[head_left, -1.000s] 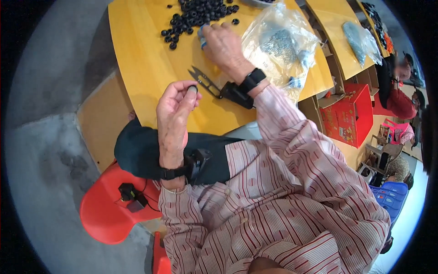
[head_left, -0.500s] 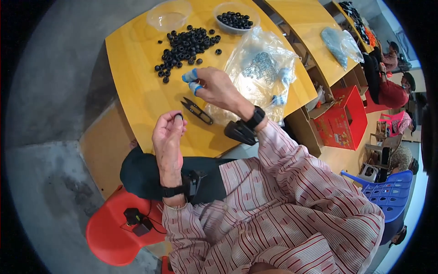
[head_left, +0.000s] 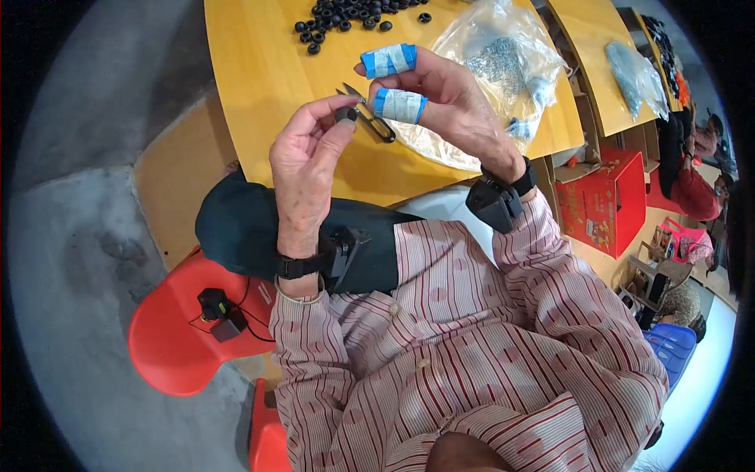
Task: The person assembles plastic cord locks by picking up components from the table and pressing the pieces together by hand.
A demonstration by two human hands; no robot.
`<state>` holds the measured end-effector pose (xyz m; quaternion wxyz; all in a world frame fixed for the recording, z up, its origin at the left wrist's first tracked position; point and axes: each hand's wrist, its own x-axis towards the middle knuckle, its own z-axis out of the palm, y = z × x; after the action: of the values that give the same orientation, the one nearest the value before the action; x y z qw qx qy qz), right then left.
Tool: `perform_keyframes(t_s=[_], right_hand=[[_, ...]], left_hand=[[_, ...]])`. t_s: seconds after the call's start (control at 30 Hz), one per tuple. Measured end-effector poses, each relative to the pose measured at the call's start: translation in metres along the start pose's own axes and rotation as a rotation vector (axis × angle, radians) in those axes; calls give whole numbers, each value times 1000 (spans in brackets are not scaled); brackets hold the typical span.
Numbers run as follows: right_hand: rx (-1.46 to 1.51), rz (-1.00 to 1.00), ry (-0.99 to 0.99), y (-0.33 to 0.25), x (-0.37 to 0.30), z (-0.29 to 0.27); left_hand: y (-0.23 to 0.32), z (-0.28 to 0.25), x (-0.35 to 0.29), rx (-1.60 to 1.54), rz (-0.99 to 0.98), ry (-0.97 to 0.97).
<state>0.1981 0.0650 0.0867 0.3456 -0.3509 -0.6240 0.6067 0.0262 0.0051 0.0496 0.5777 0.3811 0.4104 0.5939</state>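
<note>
Between the thumb and fingertips of my left hand [head_left: 307, 161] is a small black bead [head_left: 346, 115], round like the hollow ones on the table. Just to its right, my right hand [head_left: 464, 106] has its thumb and forefinger bent toward each other, both wrapped in blue and white tape. Those fingers are curled in, and whatever they may pinch is too small or hidden to make out. Black thread snips [head_left: 383, 130] lie on the yellow table [head_left: 267, 79] behind the hands. More black beads [head_left: 346, 16] are heaped at the far side.
Behind my right hand a clear plastic bag [head_left: 503, 59] of small metallic pieces lies on the table. A red box [head_left: 605, 200] stands to the right. At lower left is a red chair [head_left: 177, 338] with a small black device [head_left: 220, 315] and cables. Other people sit far right.
My right hand has come in close beside the left, which still holds the black bead. The view has tilted down, so the two bowls at the far edge are out of sight.
</note>
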Motion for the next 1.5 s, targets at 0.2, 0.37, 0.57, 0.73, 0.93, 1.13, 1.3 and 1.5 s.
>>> perform_keyframes(t_s=[0.2,0.37,0.57,0.73,0.93,1.13,1.3,1.5], right_hand=[[-3,49,-34,3,-4,-4],[-115,134,-114,-1,-4,-13],[-181,84,-116,7,-4,-17],[-274,159,-131,0,-4,-13],[-237,30,39,9,-9,-16],[-338,-114,116,11,-22,-11],[-702,-435,20,8,-18,-1],[-850,-505,-51,13,-10,2]], left_hand=[[-2,0,0,125,33,-22],[-1,5,1,259,63,-23],[-4,6,0,522,152,-78],[-8,4,0,298,9,-65],[-7,-6,4,-30,-194,-108],[-8,-15,5,-210,-304,-113],[-12,-12,3,-252,-349,-92],[-10,-7,4,-242,-318,-74]])
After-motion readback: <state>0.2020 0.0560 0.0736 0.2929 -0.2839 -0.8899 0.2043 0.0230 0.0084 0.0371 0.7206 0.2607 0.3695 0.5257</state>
